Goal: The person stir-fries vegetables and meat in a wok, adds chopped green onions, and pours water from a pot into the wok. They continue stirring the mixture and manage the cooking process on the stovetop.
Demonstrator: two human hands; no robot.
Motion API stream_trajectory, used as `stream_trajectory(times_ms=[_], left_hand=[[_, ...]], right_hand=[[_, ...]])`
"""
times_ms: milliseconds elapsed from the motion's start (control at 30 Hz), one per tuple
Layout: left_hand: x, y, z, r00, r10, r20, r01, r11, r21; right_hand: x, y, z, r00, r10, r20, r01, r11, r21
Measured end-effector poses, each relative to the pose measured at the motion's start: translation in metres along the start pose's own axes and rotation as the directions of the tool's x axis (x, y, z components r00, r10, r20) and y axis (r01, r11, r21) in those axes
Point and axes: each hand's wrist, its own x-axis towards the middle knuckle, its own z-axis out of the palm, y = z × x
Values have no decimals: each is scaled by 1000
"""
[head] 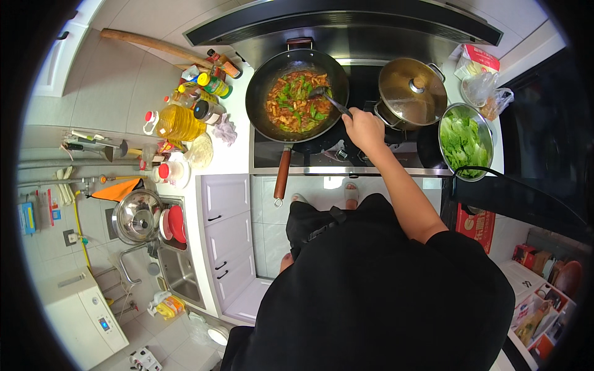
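My right hand point(365, 131) grips the dark handle of a cooking spatula point(338, 105). The spatula's head rests at the right side of the food in a black wok point(260, 97). Inside the wok lies a stir-fry of green peppers and sliced pieces point(297, 104) in reddish sauce. The wok's wooden handle point(282, 174) sticks out over the front edge of the cooktop, toward me. My left hand is out of view. To the right of my hand stands a steel pot with a brown-tinted glass lid point(401, 95) on it.
A steel bowl of lettuce point(465, 141) sits at the cooktop's right end. Along the left counter stand a jug of yellow oil point(180, 123), several sauce bottles point(214, 86) and a red-lidded jar point(171, 171). Farther left is a sink point(178, 273). The range hood point(343, 23) spans the back.
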Motion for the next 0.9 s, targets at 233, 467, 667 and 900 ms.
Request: stream_trajectory(times_ms=[233,467,667,900], left_hand=[[7,-19,15,999,-51,-16,50,996,-71],[48,18,-10,986,-146,-79,121,957,-262],[60,26,-12,983,-185,-7,178,955,-238],[49,21,-2,974,-227,-27,215,950,-226]], right_hand=[[9,3,12,998,-11,67,11,1000,10],[3,2,-35,998,12,59,-12,1000,15],[3,5,-23,999,-27,21,30,990,-136],[3,-5,-7,991,-47,128,72,977,-200]])
